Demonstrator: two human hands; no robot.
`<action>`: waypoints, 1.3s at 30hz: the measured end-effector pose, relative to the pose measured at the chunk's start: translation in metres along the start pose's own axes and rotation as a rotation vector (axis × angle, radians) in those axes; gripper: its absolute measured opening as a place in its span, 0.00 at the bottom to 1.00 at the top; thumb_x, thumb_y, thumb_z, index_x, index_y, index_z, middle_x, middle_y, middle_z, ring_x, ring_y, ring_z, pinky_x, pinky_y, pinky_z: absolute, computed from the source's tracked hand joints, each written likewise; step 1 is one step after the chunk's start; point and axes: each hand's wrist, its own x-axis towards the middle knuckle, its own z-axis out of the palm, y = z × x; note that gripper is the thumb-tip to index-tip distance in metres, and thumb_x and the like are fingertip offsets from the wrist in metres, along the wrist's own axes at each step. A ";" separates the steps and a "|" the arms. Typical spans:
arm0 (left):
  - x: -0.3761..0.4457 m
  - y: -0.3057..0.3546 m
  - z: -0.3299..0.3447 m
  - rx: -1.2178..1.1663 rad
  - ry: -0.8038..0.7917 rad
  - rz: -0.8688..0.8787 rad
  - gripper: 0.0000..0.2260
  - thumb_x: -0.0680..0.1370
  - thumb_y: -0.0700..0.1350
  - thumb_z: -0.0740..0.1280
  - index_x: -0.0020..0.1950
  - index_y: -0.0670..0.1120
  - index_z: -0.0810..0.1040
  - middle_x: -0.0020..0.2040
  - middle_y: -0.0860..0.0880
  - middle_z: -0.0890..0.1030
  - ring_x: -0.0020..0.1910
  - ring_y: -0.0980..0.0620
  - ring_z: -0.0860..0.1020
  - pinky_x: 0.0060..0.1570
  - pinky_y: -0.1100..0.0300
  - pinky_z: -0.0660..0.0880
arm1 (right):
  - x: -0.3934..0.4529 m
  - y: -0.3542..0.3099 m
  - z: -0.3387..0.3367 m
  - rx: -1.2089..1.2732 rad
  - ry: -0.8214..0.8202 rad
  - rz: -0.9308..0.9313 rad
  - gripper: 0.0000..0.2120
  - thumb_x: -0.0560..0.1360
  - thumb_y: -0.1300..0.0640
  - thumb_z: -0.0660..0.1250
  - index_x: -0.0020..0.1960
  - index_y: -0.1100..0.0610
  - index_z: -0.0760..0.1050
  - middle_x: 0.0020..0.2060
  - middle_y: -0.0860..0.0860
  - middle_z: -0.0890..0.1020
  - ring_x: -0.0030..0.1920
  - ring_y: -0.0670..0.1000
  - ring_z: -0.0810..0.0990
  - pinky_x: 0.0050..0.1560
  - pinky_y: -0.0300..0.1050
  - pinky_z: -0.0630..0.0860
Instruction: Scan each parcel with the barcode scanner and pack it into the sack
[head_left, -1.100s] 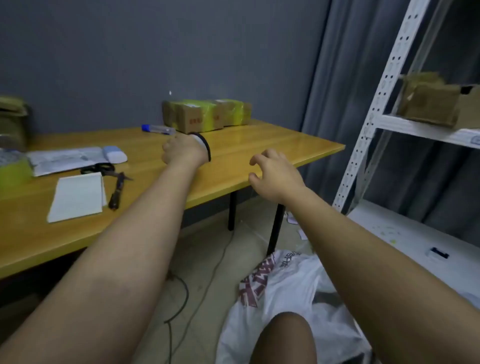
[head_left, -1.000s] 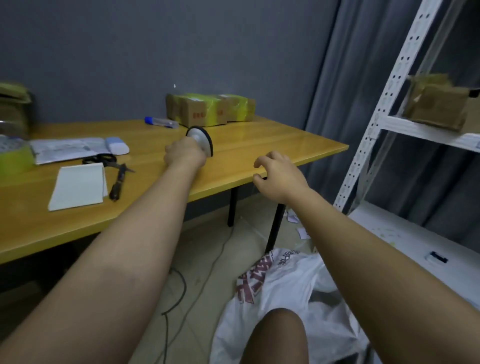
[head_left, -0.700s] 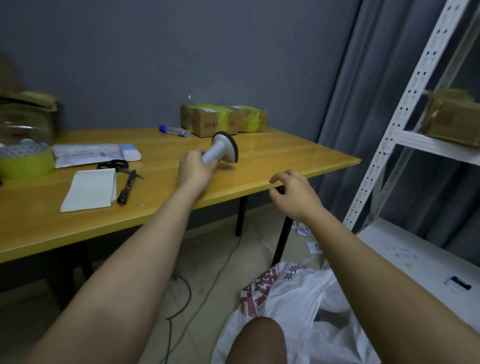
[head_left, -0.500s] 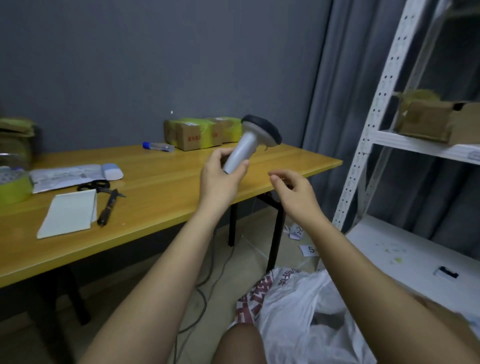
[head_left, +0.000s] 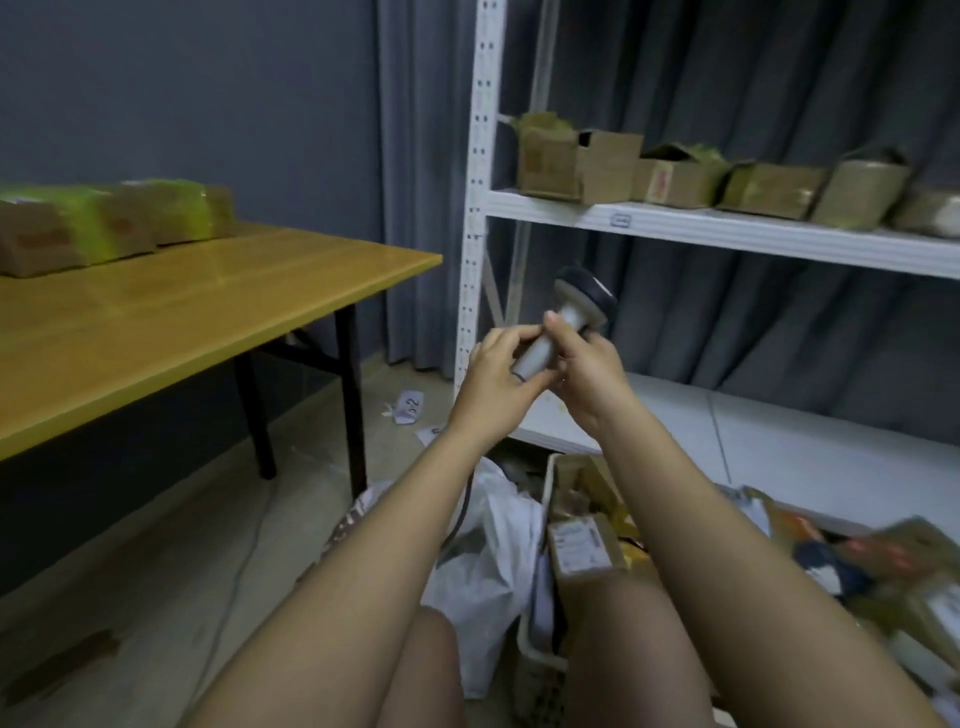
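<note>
scanner now lifted off table, grey handle, black head, left grip and right grip both clasping it

Grey barcode scanner with black head tilts up-right in midair; white sack lies crumpled on the floor.

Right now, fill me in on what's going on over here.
A person holds a barcode scanner in both hands: the left hand grips the lower handle, the right hand wraps it just above. No parcel is being scanned yet. A white sack lies on the floor beside a basket of parcels. More taped boxes sit on the white shelf, others on the wooden table.
</note>
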 end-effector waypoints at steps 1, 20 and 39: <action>0.002 -0.003 0.011 -0.006 -0.072 -0.018 0.19 0.74 0.42 0.72 0.65 0.47 0.75 0.57 0.50 0.75 0.57 0.52 0.75 0.59 0.53 0.74 | 0.005 0.004 -0.014 0.003 0.025 0.009 0.15 0.79 0.57 0.66 0.62 0.63 0.71 0.51 0.60 0.82 0.47 0.54 0.84 0.38 0.44 0.80; -0.077 -0.170 0.129 0.030 -0.273 -0.721 0.14 0.79 0.43 0.66 0.63 0.41 0.75 0.62 0.44 0.77 0.61 0.46 0.75 0.57 0.60 0.69 | -0.018 0.170 -0.181 -0.492 0.346 0.311 0.14 0.76 0.55 0.70 0.59 0.55 0.73 0.46 0.50 0.80 0.46 0.50 0.79 0.41 0.42 0.75; -0.109 -0.215 0.192 0.044 -0.366 -0.813 0.15 0.78 0.51 0.68 0.57 0.42 0.74 0.53 0.48 0.77 0.51 0.50 0.77 0.51 0.56 0.74 | 0.011 0.214 -0.200 -0.747 0.568 0.264 0.10 0.73 0.54 0.71 0.52 0.50 0.72 0.41 0.46 0.78 0.42 0.46 0.78 0.43 0.44 0.73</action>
